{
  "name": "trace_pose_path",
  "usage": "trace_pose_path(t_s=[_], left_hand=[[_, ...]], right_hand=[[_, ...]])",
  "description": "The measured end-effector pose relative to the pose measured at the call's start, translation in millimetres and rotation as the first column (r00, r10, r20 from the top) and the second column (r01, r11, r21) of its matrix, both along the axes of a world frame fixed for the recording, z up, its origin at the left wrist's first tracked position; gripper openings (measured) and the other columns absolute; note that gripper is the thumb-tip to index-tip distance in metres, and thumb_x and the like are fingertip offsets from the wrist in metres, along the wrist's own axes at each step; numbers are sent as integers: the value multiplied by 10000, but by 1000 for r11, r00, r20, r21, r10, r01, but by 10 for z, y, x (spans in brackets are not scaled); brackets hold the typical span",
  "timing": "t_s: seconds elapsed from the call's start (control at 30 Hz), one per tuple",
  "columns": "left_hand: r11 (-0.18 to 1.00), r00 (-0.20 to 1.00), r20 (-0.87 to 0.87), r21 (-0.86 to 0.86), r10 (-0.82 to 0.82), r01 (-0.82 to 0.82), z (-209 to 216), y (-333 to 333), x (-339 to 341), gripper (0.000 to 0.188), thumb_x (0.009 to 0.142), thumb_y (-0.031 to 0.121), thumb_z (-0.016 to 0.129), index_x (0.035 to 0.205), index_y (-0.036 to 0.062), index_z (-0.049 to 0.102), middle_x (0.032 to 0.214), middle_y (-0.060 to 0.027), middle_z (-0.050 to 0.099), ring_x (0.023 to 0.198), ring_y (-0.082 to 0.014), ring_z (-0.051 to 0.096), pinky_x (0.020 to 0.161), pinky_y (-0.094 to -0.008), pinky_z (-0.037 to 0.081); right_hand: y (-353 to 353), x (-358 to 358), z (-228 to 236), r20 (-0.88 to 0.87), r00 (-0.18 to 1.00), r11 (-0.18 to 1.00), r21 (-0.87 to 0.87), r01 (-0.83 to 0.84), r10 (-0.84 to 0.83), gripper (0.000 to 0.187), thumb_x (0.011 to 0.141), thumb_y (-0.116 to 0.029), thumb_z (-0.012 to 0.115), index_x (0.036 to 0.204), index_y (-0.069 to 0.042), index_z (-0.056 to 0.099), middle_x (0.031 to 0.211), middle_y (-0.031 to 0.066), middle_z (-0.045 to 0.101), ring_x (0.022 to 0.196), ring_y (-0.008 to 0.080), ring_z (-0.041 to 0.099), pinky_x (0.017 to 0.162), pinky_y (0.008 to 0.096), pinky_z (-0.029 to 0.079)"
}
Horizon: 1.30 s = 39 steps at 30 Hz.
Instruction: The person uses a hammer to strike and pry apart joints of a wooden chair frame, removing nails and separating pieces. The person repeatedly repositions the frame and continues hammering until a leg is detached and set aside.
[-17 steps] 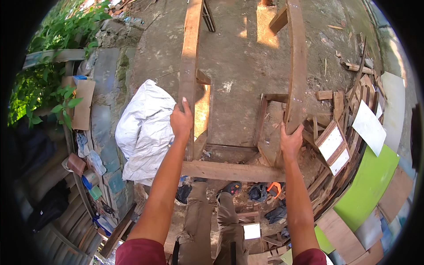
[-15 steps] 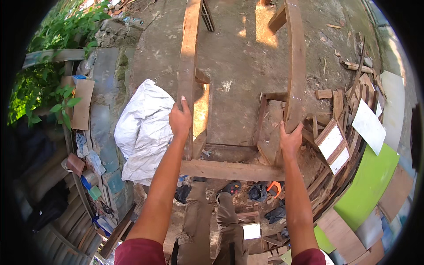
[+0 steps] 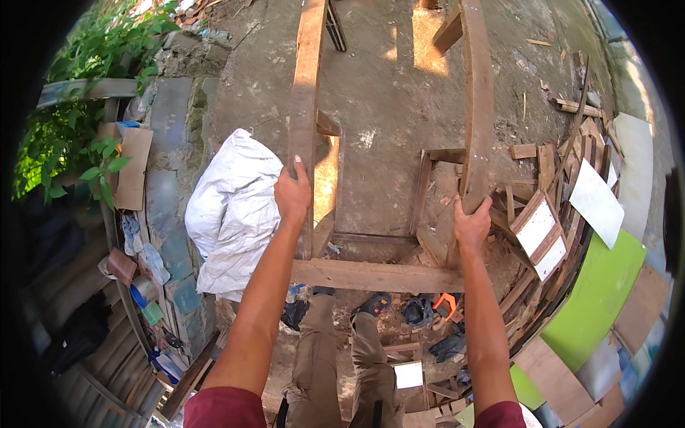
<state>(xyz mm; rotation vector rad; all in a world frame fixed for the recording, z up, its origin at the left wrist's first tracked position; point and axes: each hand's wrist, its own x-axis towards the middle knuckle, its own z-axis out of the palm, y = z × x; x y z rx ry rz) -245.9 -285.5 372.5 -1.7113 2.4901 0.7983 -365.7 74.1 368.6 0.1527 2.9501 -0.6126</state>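
A large wooden frame (image 3: 378, 276) stands in front of me, with two long side beams running away and a crosspiece at the near end. My left hand (image 3: 293, 192) is wrapped round the left beam (image 3: 302, 107), its thumb lying along the top. On the right beam (image 3: 477, 107), my right hand (image 3: 472, 225) grips near the close end, thumb and fingers on opposite sides. The undersides of both grips are hidden. A bulging white sack (image 3: 235, 207) is just left of my left hand.
Wood scraps (image 3: 546, 167) and a green panel (image 3: 596, 296) are piled on the right. An orange-handled tool (image 3: 446, 304) lies on the ground past the crosspiece, near my feet. A low block wall (image 3: 168, 178) with leafy plants (image 3: 107, 53) borders the left.
Almost nothing differs. Both hands keep their grip on the beams, and the view has shifted only very slightly.
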Motion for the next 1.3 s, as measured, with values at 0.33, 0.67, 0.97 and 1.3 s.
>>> trace_pose_path(t_s=[0.33,0.67,0.97,1.3], left_hand=[[1000,1000,20,-14,0,0,-45,-41,-7,743,986,579,418,1112,-113,656,1038,-359,666,1022,-503,643,903,-528,497],[1000,999,-37,-14,-26,25,-7,21,69,785,977,622,390,1134,-100,654,1095,-339,666,1065,-478,641,930,-512,497],[999,999,-10,-18,-31,31,-4,47,164,774,978,613,391,1137,-97,654,1090,-335,669,1049,-482,644,929,-508,495],[999,999,-32,23,-32,32,-16,-20,96,757,983,598,388,1129,-95,658,1113,-339,660,1076,-481,633,947,-512,484]], right_hand=[[-37,-37,25,-29,1000,1000,-29,-6,5,620,822,-425,747,1138,68,541,1047,349,648,1001,515,624,869,533,504],[37,105,-9,-59,998,1000,0,14,-14,686,820,-497,727,1239,9,530,1054,317,665,1003,492,641,878,541,502],[75,168,-53,-51,999,1000,-2,-7,7,779,818,-511,722,1315,38,478,1049,328,667,1001,500,645,884,543,505],[51,120,-58,-69,998,1000,4,-7,7,714,837,-484,733,1271,32,501,1055,329,666,1018,499,638,890,522,497]])
